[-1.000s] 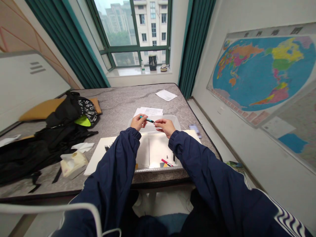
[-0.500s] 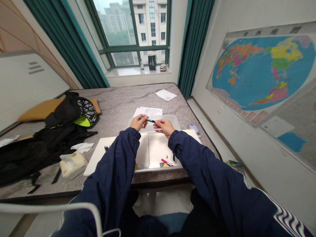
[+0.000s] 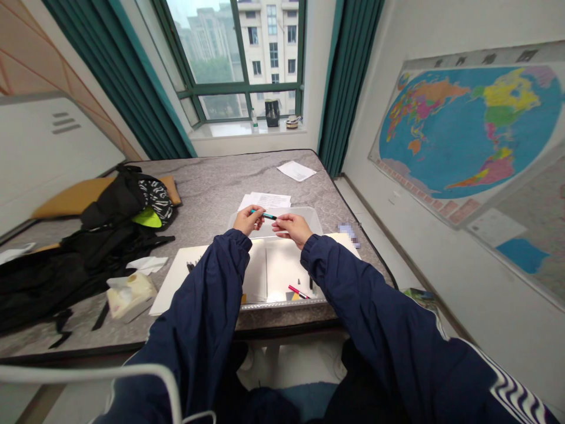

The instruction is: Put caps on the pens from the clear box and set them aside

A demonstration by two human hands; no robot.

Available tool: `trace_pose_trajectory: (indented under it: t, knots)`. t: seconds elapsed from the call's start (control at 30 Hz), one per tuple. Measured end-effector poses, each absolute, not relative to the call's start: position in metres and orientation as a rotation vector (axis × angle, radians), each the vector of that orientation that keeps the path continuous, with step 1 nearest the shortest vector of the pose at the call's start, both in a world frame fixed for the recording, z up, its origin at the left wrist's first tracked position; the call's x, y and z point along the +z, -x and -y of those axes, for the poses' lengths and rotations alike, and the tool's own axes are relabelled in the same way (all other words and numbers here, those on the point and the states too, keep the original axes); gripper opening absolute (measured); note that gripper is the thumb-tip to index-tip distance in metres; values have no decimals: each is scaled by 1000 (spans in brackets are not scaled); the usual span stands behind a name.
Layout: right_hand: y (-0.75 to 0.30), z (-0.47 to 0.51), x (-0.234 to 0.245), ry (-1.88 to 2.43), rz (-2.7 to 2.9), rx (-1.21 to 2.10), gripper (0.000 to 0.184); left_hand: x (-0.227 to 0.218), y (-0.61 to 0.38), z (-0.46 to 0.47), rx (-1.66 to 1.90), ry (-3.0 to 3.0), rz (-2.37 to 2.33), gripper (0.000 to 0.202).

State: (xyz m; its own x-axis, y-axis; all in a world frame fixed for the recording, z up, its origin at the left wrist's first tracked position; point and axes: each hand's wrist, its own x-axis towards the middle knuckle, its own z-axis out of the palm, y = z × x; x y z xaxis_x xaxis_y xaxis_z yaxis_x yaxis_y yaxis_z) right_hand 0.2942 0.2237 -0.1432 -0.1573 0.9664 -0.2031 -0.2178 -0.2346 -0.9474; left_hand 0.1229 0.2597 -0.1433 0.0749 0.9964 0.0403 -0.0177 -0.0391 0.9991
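Note:
Above a clear plastic box (image 3: 282, 304), a teal and black pen (image 3: 269, 216) is held up between my two hands. My left hand (image 3: 248, 220) is closed round its teal end. At the pen's dark end, the fingertips of my right hand (image 3: 293, 227) are pinched together. The fingers partly hide both ends, so I cannot tell whether the pen is capped. Inside the box lie a red pen (image 3: 299, 291), a small dark piece (image 3: 299, 281) and a black stick-like item (image 3: 311, 282), partly behind my right sleeve.
Printed sheets (image 3: 269, 200) lie beyond the box, with another paper (image 3: 296, 171) farther back. To the left are a large pad (image 3: 170, 288), a tissue pack (image 3: 131, 294) and a black backpack (image 3: 39, 282). A white tube (image 3: 110, 370) crosses the lower left.
My right fingertips have shifted slightly left along the pen. My left hand and the pen look almost unchanged.

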Motion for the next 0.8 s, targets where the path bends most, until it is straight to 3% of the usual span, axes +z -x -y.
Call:
trace_pose_trajectory:
  t: [0.2, 0.4, 0.57, 0.8]
  knots:
    - [-293, -223, -144, 1184, 1052, 1631, 27, -144, -123, -260, 1191, -1263, -1123, 33]
    - [-293, -224, -145, 1143, 1069, 1589, 23, -144, -123, -260, 1192, -1267, -1118, 34]
    - [-295, -226, -147, 1214, 1056, 1642, 41, -143, -124, -259, 1169, -1270, -1113, 34]
    - [-293, -225, -145, 1173, 1080, 1599, 25, -142, -123, -258, 1171, -1264, -1112, 34]
